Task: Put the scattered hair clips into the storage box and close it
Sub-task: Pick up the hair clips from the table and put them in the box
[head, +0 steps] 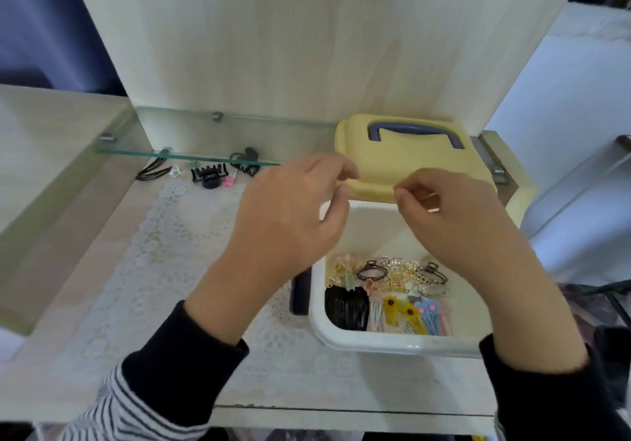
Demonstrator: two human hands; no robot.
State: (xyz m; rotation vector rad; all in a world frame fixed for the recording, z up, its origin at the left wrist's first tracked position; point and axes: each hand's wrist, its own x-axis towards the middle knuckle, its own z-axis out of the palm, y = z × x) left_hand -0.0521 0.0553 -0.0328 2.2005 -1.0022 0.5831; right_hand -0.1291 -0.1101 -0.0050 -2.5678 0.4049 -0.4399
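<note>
Your left hand [290, 208] is loosely curled and empty above the storage box [317, 304]; your right hand's [457, 215] hold I cannot tell. Hair clips [208, 176] at the table's back edge look light and stiff: pinch their bodies.

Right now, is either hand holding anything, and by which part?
Nothing visible: the left hand and right hand hover above the open storage box with loosely curled fingers, though blur could hide something tiny.

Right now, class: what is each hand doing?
Left hand: loosely curled, nothing visible in it.
Right hand: fingers curled; whether it holds anything cannot be told.
</note>
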